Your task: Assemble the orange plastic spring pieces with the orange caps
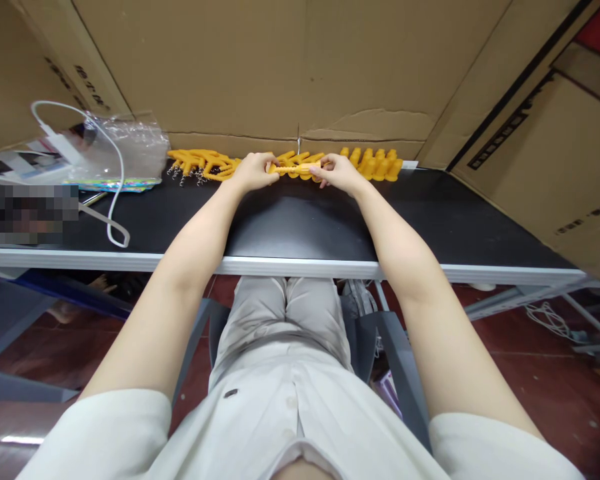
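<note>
Closest to me is the person's pale shirt [290, 400], and past it both bare arms reach across the black surface [300, 227]. The left hand [253, 172] is closed in a pinch on one end of a slim yellow piece [294, 169]; the right hand [341, 175] pinches the other end, fingers curled in. I'd worry about a slip: only fingertips seem to hold it, and a lost pinch could drop it among the similar yellow parts [380, 167] just behind. A careless left wrist might scatter the wire coils [200, 175] nearby. The piece looks bright, ridged towards the left, smoother and thicker towards the right, lying roughly level between the hands.
</note>
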Available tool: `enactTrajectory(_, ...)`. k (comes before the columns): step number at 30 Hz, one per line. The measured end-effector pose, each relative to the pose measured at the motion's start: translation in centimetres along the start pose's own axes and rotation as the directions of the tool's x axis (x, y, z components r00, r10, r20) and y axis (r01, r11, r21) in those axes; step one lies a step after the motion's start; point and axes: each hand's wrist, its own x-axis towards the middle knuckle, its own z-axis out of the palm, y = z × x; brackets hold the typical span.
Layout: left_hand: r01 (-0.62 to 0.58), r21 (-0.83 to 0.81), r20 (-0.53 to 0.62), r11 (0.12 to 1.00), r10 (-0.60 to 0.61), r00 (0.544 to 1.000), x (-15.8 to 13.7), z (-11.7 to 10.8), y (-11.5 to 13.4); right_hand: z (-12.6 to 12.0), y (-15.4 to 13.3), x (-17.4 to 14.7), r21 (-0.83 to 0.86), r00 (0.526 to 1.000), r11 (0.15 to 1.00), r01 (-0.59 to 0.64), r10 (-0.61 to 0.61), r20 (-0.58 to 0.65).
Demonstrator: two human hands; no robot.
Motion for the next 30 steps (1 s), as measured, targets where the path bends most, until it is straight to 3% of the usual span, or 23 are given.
enactTrajectory(4, 0.035, -0.012, 0.010, 0.999, -0.035, 0.999, -0.1, -0.1, 0.1, -0.5, -1.0, -1.0, 0.080, 0.999, 0.996, -0.033, 0.030, 0.036)
enactTrajectory(8, -0.018, -0.035, -0.043, 0.999, 0.017, 0.999, 0.0, -0.1, 0.0, -0.6, -1.6, -1.3, 0.116, 0.998, 0.993, -0.033, 0.027, 0.048)
enactTrajectory(16, -0.091, -0.074, -0.089, 0.993, 0.084, 0.992, 0.0, -0.3, 0.7, -0.5, -1.1, -0.4, 0.130, 0.979, 0.971, -0.202, 0.201, 0.017)
enactTrajectory(21, -0.061, -0.070, -0.082, 0.996, 0.056, 0.995, 0.2, 0.0, 0.3, -1.4, -1.9, -1.2, 0.223, 0.950, 0.933, -0.282, 0.239, 0.202)
enactTrajectory(25, -0.040, -0.065, -0.089, 0.997, 0.034, 0.995, 0.4, 0.3, -0.2, -2.0, -2.7, -2.2, 0.335, 0.965, 0.915, -0.225, 0.161, 0.208)
enactTrajectory(30, -0.055, -0.044, -0.102, 0.998, 0.050, 0.993, 0.1, -0.2, 0.2, -1.6, -2.4, -1.8, 0.311, 0.974, 0.931, -0.192, 0.144, 0.172)
